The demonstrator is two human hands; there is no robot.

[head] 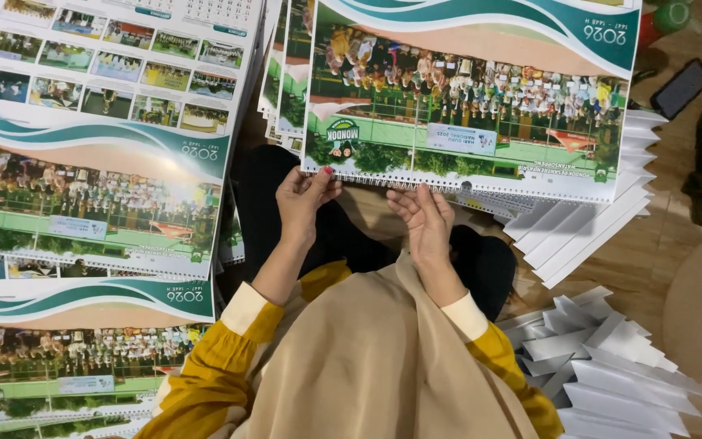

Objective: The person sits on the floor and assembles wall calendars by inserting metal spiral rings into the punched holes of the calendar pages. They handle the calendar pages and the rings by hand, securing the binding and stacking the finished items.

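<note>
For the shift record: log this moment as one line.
left hand: pinching wire-bound calendar edge | right hand: open beside binding | folded white cards: right | phone: floor

Left side: calendar stacks (91, 203) are crowding your left hand (302, 199).
Right side: folded white card piles (603, 358) are hemming in your right hand (426, 221).
Open room: bare wooden floor (652, 244) is showing beyond the cards, beside a phone (680, 88).

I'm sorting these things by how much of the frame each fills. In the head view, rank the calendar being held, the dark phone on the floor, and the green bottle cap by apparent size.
1. The calendar, by far the largest.
2. The dark phone.
3. The green bottle cap, cut off by the top edge, so its full size is unsure.
</note>
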